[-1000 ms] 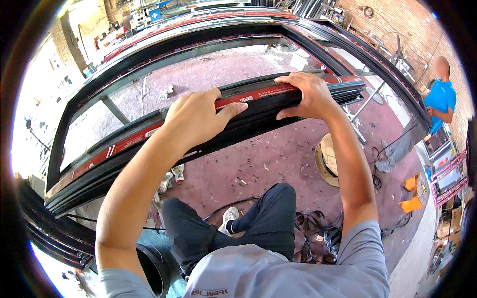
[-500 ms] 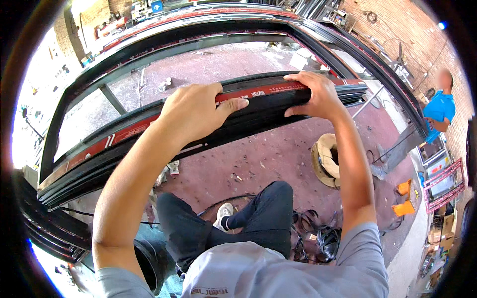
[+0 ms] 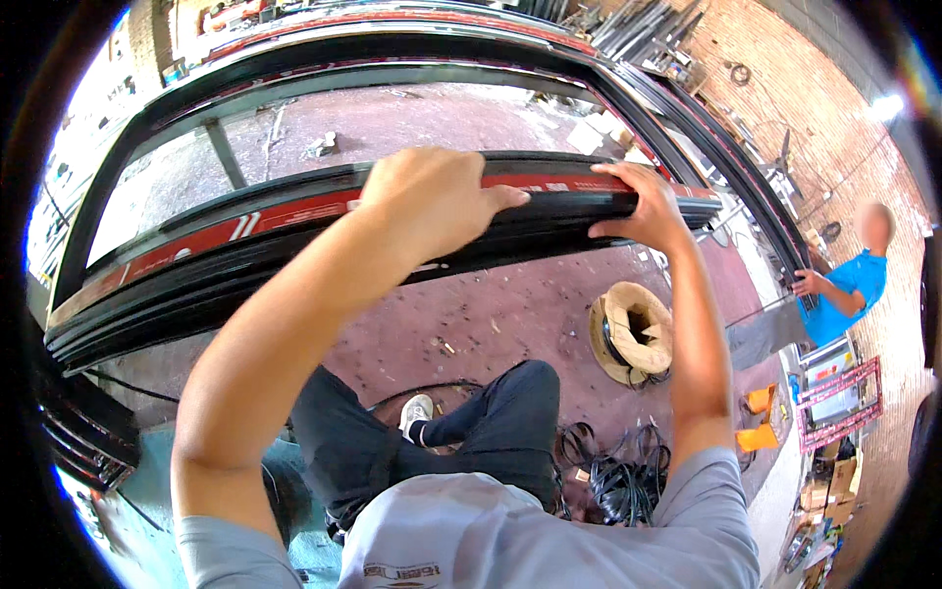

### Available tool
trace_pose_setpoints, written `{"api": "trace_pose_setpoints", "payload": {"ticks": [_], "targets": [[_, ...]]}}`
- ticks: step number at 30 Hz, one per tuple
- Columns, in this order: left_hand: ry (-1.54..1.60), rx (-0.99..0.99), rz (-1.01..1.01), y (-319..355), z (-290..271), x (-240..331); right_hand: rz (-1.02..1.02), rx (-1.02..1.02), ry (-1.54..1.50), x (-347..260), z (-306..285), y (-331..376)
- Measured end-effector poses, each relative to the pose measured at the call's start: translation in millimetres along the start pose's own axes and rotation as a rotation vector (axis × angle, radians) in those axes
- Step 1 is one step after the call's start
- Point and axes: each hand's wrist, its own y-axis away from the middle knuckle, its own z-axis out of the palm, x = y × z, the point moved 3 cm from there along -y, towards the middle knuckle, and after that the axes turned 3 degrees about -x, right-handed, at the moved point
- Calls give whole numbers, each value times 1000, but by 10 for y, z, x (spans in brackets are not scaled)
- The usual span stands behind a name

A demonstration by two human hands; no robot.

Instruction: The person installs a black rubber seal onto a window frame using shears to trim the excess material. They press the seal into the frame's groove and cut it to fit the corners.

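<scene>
A large black metal window frame [image 3: 324, 260] with red protective film along its near bar stretches across in front of me. My left hand [image 3: 432, 201] is closed over the top of this bar near its middle, the thumb lying along the red film and the other fingers hidden on the far side. Farther right, my right hand [image 3: 643, 206] grips the same bar, fingers bent over the top and thumb against the black near face. Whether a thin strip lies under either hand cannot be made out.
A cardboard-coloured spool [image 3: 633, 334] and a tangle of black strips [image 3: 628, 471] lie on the reddish floor. At the right, a person in a blue shirt [image 3: 844, 299] has a hand by the frame's side. An orange bracket-like piece [image 3: 758, 420] stands below them.
My left hand has slid right along the bar, closer to my right hand. The view has shifted slightly. The person at right has moved nearer, a hand now at the frame.
</scene>
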Motion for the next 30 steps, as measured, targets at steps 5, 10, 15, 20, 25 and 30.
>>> {"api": "trace_pose_setpoints", "payload": {"ticks": [5, 10, 15, 20, 25, 30], "targets": [[66, 37, 28, 118, -29, -126, -24, -26, -20, -72, 29, -27], [95, -4, 2, 280, -136, -173, 26, -29, -69, -120, 15, -22], [138, 27, 28, 275, -133, -199, 65, -71, -33, -37, 3, -9], [107, 19, 24, 353, -150, -259, 53, -185, -119, -138, -64, -71], [114, -12, -65, 506, -248, -407, -17, -238, -344, -708, 17, -447], [138, 40, -49, 426, -177, -289, 28, -76, -181, -685, 243, -454]]}}
